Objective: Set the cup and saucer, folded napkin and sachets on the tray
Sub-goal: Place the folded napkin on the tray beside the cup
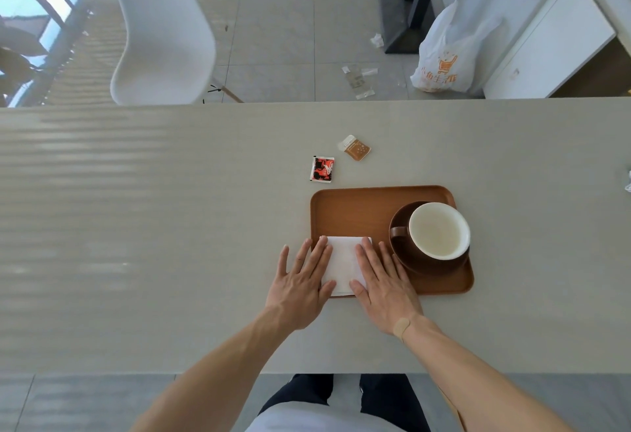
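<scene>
Both arms reach forward, bare to the elbow. The left hand [300,286] lies flat, palm down, fingers straight and a little spread — its pointer finger and thumb rest on the left edge of the napkin [343,266]. The right hand [384,290] lies flat too, fingers straight and close, pressing on the napkin's right side. A small bandage [402,327] sticks on the right wrist.

Orange Chinese characters, roughly 小鱼生活, under an orange basket logo on the white plastic bag [444,55], on the floor beyond the table [136,226]. Print on both sachets beyond the tray [355,209] too small to read.
</scene>
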`<state>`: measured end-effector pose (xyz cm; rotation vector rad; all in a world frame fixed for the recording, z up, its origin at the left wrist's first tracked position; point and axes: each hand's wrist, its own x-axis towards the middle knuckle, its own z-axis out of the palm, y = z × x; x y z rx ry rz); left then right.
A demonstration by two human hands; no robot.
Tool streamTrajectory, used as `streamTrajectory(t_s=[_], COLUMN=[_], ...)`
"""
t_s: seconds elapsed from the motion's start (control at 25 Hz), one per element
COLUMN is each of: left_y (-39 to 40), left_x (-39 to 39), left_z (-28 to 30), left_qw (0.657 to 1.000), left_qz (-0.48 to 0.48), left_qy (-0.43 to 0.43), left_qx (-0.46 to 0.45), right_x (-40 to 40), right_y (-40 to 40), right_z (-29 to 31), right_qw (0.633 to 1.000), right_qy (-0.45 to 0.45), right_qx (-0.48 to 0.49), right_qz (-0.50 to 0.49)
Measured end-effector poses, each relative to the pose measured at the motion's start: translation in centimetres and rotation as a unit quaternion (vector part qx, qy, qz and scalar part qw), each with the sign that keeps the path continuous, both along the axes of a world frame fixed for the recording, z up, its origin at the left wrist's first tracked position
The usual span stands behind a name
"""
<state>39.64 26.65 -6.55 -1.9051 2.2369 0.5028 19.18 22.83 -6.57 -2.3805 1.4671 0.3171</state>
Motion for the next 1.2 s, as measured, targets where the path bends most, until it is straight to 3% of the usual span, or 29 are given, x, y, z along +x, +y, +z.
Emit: streamTrajectory(t_s=[0.52,0.8,1.2], left_y=[-0.8,-2.2,-6.0], left_x=[0.0,-0.6,-0.5], left_z=[0.6,1.9,4.1], left_qw=[0.999,0.994,0.988], left_qz=[-0.005,0.071,0.117], left_qy=[-0.016,0.080,0.094], left_qx=[0.049,0.028,0.037], right_x=[1.0,2.7,3.7], right_y=[-0.9,-1.6,-5.1], right_z=[0.8,2.9,5.8], right_qw=[0.997,0.998,0.997], right_qy=[0.061,0.048,0.061], right_qx=[0.046,0.040,-0.002], right_qz=[-0.005,-0.021,0.038])
